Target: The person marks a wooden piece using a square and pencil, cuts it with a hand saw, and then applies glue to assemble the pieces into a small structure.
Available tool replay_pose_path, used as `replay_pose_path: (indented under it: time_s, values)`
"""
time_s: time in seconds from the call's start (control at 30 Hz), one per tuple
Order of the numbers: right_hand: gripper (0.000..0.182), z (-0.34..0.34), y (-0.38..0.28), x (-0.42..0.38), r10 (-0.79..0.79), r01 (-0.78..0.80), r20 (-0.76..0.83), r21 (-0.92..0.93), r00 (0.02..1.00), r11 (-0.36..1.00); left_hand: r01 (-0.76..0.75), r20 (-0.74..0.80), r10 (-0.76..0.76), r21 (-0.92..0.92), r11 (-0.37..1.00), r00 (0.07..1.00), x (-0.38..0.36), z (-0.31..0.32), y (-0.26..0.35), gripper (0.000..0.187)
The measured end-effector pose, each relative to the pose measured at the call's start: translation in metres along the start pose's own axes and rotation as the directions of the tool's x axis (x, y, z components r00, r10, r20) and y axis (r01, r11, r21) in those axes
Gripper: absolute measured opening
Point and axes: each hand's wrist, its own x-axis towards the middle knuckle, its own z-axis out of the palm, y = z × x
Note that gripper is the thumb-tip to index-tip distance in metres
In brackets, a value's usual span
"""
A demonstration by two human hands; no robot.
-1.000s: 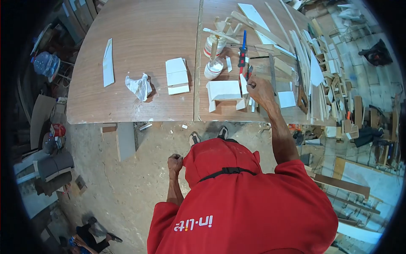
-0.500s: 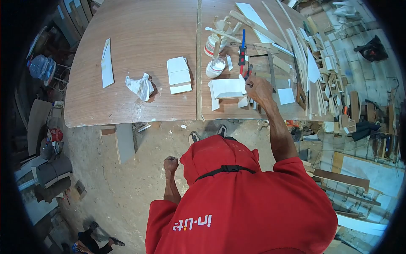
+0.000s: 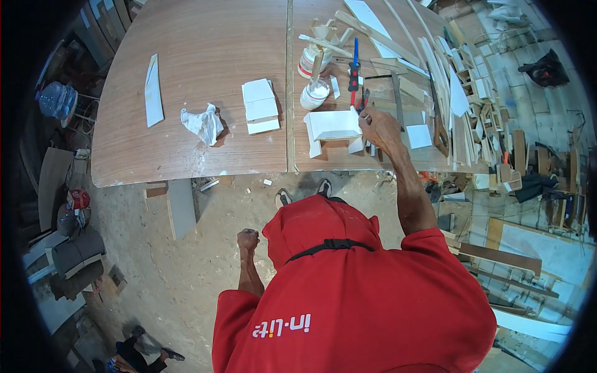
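My right hand [image 3: 379, 129] is at the right end of a small white trough-shaped wooden assembly [image 3: 333, 126] with legs. Its fingers are curled together; whatever is between them is hidden. Away from the table, over the floor, my left hand [image 3: 247, 239] hangs in a fist with nothing visible in it. Behind the assembly stand a jar of white paste [image 3: 315, 93] with a stick in it and a larger container [image 3: 309, 62] topped with wood scraps. Pliers [image 3: 364, 99] and a red-and-blue tool [image 3: 354, 74] lie just beyond my right hand.
Stacked white pieces [image 3: 260, 107], a crumpled white cloth [image 3: 203, 123] and a white strip [image 3: 153, 92] lie on the table [image 3: 205, 56]. Long wood strips and a handsaw [image 3: 441, 133] fill its right side. Another person's legs [image 3: 140, 354] show at lower left.
The view has shifted slightly. My right hand stays at the assembly's right end with only a small shift of the fingers, and my left hand stays in a fist.
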Motion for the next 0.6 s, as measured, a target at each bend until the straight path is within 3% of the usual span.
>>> replay_pose_path:
  time_s: [0.37,0.43,0.6]
  values:
    - [0.031,0.002,0.009,0.002,-0.028,0.027,-0.046,-0.02,0.999,0.999,0.032,-0.002,-0.032,-0.03,0.999,0.999,-0.003,0.001,-0.004,0.01]
    - [0.033,-0.005,0.004,0.002,0.048,-0.05,0.037,0.029,0.998,0.998,0.063,0.013,-0.063,-0.004,0.998,0.998,-0.005,0.002,-0.001,0.01]
    - [0.039,-0.008,0.004,0.001,0.054,-0.055,0.08,0.021,0.995,0.998,0.054,0.015,-0.054,-0.004,0.999,0.998,-0.006,0.001,0.001,0.01]
